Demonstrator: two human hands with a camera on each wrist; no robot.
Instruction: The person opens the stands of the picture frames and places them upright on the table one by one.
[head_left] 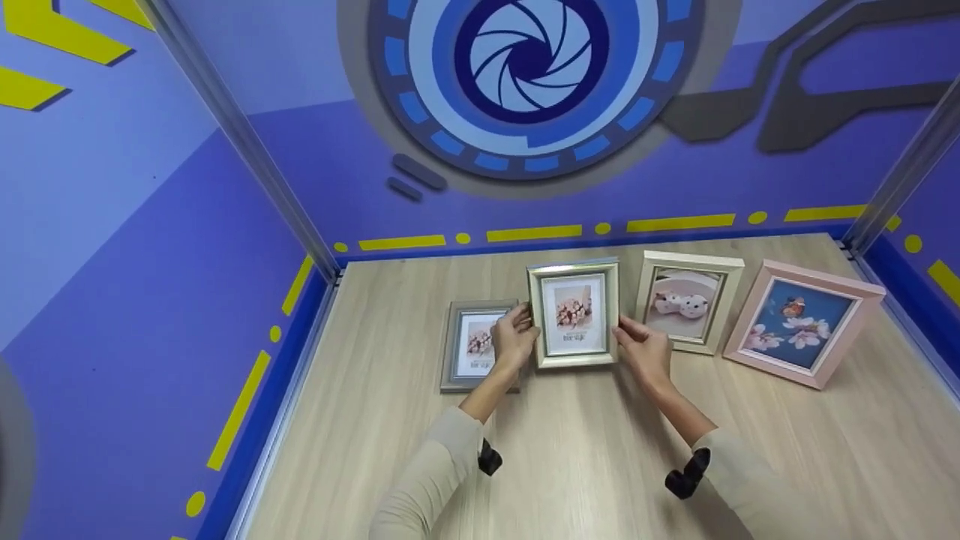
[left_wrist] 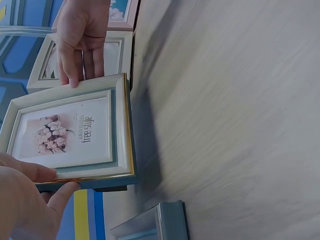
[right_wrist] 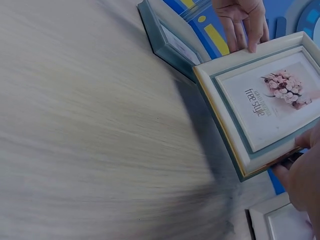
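Note:
Both hands hold a gold-edged picture frame (head_left: 575, 315) upright by its two sides, its rose-bouquet print facing me. My left hand (head_left: 514, 335) grips the left side, with thumb at the front edge and fingers reaching behind. On the opposite side, my right hand (head_left: 645, 346) pinches the edge between thumb and fingers. In the left wrist view the held frame (left_wrist: 70, 130) tilts over its shadow on the table. A grey-brown picture frame (head_left: 454, 345) with a similar print is behind my left hand, which partly covers it.
To the right stand a cream picture frame (head_left: 691, 261) with a picture of two speckled round shapes, and a pink picture frame (head_left: 847, 330) with a blossom picture. The wood-grain table (head_left: 360, 435) meets a blue-purple back wall (head_left: 315, 180) and side walls.

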